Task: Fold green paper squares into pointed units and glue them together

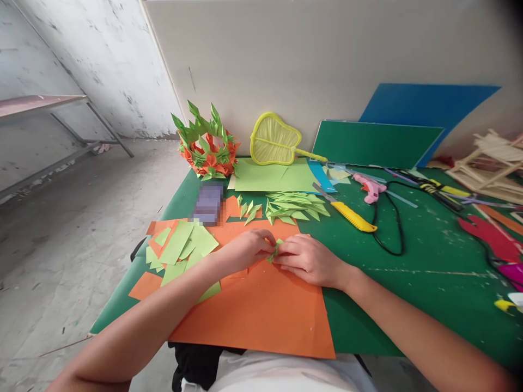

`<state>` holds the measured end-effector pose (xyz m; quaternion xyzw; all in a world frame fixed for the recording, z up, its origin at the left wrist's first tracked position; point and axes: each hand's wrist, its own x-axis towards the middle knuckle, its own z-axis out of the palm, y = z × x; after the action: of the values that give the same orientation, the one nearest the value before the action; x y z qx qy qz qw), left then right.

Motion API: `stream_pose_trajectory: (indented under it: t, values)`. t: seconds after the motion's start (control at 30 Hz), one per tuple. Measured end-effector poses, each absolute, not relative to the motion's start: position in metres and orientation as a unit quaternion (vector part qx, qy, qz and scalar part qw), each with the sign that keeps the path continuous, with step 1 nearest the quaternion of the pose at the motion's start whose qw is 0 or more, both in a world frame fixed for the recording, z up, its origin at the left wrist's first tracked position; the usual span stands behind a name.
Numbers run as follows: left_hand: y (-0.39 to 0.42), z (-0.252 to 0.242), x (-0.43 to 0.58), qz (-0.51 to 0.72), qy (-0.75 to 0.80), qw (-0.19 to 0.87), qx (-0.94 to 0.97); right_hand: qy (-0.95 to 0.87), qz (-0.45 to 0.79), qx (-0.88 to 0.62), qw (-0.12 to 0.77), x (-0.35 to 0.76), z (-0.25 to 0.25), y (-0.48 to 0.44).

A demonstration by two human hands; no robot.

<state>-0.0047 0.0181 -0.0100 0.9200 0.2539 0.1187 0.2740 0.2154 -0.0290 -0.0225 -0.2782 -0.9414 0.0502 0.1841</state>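
1. Left hand and right hand meet, fingertips of both pinched on a small green piece, low over the orange sheet.
2. Little of the paper shows between the fingers, so I'd say a crease could run crooked or the piece could slip out.
3. The left forearm passes beside loose scraps near the edge of the surface. One nudge could scatter them.
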Motion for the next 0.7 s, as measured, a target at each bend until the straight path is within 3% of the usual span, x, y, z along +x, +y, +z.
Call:
stream_pose_trajectory:
  t: [0.33, 0.7]
  values:
    - [0.020, -0.011, -0.006, 0.131, 0.243, 0.282, 0.919, -0.933, 0.091, -0.292, 0.189, 0.218, -0.024, -0.025]
    - [0.020, -0.013, -0.007, 0.134, 0.254, 0.253, 0.924, -0.904, 0.045, -0.373, 0.204, 0.237, -0.017, -0.014]
